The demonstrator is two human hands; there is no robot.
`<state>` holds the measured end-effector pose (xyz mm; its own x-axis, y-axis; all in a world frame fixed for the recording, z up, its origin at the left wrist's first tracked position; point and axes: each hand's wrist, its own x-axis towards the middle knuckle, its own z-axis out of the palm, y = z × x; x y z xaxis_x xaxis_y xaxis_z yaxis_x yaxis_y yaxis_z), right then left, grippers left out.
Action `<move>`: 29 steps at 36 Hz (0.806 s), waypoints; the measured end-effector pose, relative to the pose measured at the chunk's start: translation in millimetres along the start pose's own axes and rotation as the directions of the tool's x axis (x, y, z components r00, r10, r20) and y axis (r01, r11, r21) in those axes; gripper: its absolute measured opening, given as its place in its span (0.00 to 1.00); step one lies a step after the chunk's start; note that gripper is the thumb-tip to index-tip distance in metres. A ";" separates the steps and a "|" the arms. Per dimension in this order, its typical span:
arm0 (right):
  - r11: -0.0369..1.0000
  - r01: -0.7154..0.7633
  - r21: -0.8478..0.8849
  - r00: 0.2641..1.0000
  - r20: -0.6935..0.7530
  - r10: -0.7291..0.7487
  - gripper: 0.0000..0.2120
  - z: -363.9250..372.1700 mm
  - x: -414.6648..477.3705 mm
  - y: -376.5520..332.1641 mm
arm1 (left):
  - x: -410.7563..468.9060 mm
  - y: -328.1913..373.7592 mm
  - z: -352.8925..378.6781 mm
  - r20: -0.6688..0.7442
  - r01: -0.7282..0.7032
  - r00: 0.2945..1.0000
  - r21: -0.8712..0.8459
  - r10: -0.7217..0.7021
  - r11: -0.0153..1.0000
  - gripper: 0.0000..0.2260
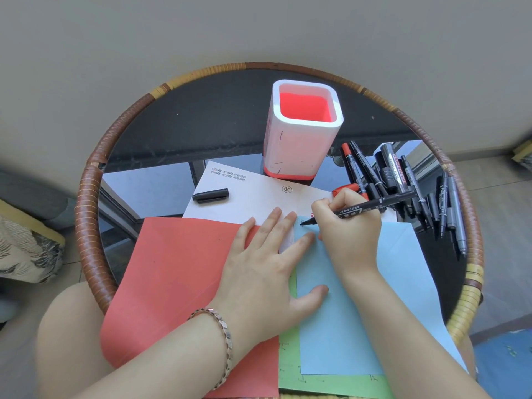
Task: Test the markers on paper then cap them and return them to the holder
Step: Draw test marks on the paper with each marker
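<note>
The white holder (302, 131) with its red inside stands upright toward the far side of the round, wicker-rimmed surface (86, 214). In front of the holder and slightly to its right, the right hand (349, 228) has its grip closed round an uncapped black marker (374, 203), whose tip is down at the far edge of a blue paper (403, 283). Also in front of the holder, the left hand (267, 266) lies flat with fingers spread, its grip wide and holding nothing, pressing on a red paper (172, 269) and the blue one. A black cap (211, 195) lies on a white printed sheet (259, 197), in front of the holder and to its left. To the holder's right a pile of markers (403, 180) lies on the surface, a red marker (349, 162) nearest the holder. A green paper (288, 355) shows under the blue one, farthest from the holder.
</note>
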<state>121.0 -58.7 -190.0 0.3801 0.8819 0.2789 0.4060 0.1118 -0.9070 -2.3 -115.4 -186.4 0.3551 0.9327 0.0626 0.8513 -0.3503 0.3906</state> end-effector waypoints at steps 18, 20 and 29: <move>0.999 -0.037 -0.009 0.998 -0.051 0.036 0.19 -2.4 -0.6 2.8 | 0.5 -0.1 1.0 -0.003 0.000 1.000 -0.001 0.000 1.000 0.32; 0.999 -0.047 -0.001 0.998 -0.052 0.047 0.18 -2.7 -0.1 2.4 | 0.6 -0.2 1.1 -0.006 -0.001 1.000 0.002 0.001 1.000 0.32; 0.962 -0.043 0.268 0.995 -0.078 0.067 0.14 -23.1 4.5 -11.7 | -0.2 -0.2 0.2 -0.006 -0.001 1.000 0.014 0.001 1.000 0.33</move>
<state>137.1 -66.6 -170.8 0.4703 0.8488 0.2417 0.1515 0.1922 -0.9696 -2.5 -115.6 -186.7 0.3535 0.9329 0.0688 0.8563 -0.3524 0.3776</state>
